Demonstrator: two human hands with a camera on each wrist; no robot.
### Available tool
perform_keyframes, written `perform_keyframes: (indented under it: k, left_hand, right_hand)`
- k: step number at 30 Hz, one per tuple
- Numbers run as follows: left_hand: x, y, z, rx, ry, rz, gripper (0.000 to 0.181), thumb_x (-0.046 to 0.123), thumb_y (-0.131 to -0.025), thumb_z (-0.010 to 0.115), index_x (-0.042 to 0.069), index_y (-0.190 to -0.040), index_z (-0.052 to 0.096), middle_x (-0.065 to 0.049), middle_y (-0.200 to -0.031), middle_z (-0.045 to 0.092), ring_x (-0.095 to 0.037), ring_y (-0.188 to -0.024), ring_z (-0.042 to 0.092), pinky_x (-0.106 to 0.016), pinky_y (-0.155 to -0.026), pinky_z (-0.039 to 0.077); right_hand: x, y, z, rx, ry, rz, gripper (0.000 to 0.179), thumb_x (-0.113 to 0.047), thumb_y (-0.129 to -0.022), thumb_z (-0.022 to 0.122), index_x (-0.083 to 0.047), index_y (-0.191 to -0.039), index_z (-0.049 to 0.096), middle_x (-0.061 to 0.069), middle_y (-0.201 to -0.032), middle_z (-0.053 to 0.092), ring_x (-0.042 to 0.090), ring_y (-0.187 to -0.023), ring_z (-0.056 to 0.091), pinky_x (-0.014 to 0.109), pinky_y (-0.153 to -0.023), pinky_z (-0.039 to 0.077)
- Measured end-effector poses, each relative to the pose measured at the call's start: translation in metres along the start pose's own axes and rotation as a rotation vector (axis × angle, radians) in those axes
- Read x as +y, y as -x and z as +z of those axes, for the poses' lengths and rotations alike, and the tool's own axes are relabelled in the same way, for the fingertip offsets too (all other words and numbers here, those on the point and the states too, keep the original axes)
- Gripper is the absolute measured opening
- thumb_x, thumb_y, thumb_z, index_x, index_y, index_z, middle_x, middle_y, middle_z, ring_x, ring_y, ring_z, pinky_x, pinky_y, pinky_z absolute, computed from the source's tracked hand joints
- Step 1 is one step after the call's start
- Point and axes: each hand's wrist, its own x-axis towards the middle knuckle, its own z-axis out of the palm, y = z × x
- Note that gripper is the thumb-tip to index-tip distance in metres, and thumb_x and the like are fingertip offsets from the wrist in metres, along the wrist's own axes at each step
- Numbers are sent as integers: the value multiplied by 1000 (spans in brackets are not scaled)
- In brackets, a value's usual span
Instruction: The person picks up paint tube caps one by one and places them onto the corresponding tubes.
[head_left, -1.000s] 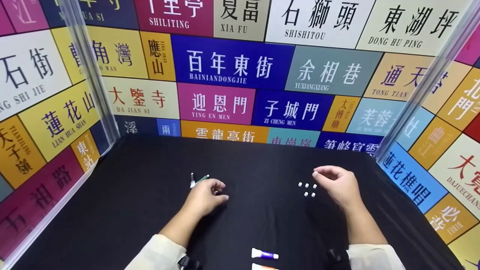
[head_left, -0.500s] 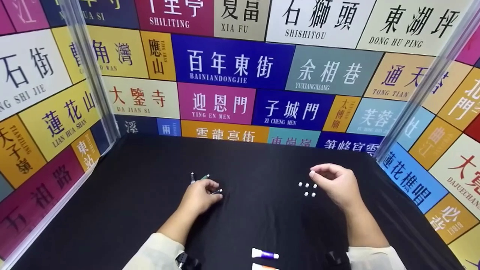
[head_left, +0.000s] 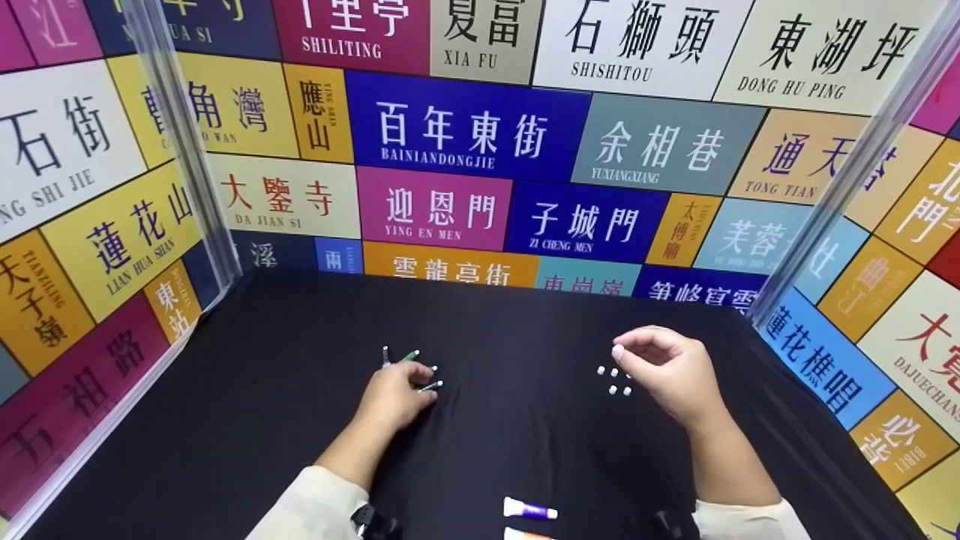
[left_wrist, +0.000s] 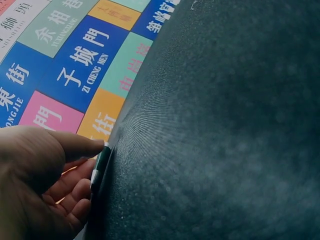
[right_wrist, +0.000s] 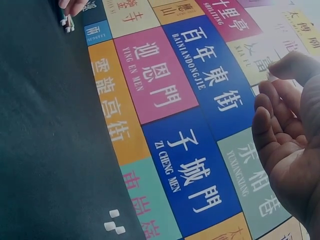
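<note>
White piece [head_left: 617,351] at the very tips of thumb and forefinger, and the right hand [head_left: 675,371] has it pinched, up above the black cloth [head_left: 480,442]! Just below and beside that hand sit the loose white pieces [head_left: 613,390], four plain to see from the head camera, with a sliver of another peeping out under the hand. Across to the left hand [head_left: 394,394], well apart: thumb and curled fingers grasp a dark stick [left_wrist: 101,162], its pale tip right at the thumb. Beyond the knuckles, a green stick [head_left: 412,355] and a greyish stick [head_left: 385,355] poke out, their lower ends covered by the hand. How many lie underneath? Cannot tell! Near the bottom edge, between the forearms, a purple-and-white tube [head_left: 531,510] shows whole, while an orange-and-white tube [head_left: 528,534] is cut off by the frame. From the right wrist, glare washes out the pinch, so the held piece is hard to make out; the loose ones crowd the lower edge, and the left hand is clipped up top.
</note>
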Motion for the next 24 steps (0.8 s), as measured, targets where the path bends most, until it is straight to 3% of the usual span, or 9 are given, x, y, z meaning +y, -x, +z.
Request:
perform_keyframes:
  k: [5, 14, 20, 24]
  left_hand:
    - [-1, 0, 0, 2, -30, 6, 22, 18, -76, 82, 17, -97, 75, 3, -97, 77, -20, -97, 70, -41, -92, 51]
    - [-3, 0, 1, -18, -148, 57, 11, 19, -76, 81, 19, -87, 77, 6, -87, 76, -18, -88, 70, -40, -86, 52]
    - [-2, 1, 0, -14, -155, 62, 10, 19, -76, 80, 19, -85, 77, 6, -85, 75, -17, -86, 69, -40, -84, 52]
    - [1, 1, -1, -15, -133, 36, 10, 19, -78, 79, 20, -87, 77, 7, -85, 75, -15, -85, 69, -39, -84, 53]
  right_hand:
    - [0, 0, 0, -5, -27, -17, 15, -8, -80, 81, -8, -93, 76, 4, -92, 75, 13, -77, 71, 23, -76, 59]
    - [-4, 2, 2, -13, -35, -29, 15, -3, -79, 80, -6, -93, 76, 6, -91, 74, 13, -74, 70, 22, -71, 58]
    - [-12, 4, 2, -12, -26, -53, 15, -1, -79, 79, -4, -93, 75, 7, -91, 73, 12, -73, 69, 21, -70, 58]
    - [-18, 6, 0, -44, -37, -130, 15, -2, -80, 79, -6, -94, 75, 6, -91, 73, 11, -71, 69, 21, -67, 57]
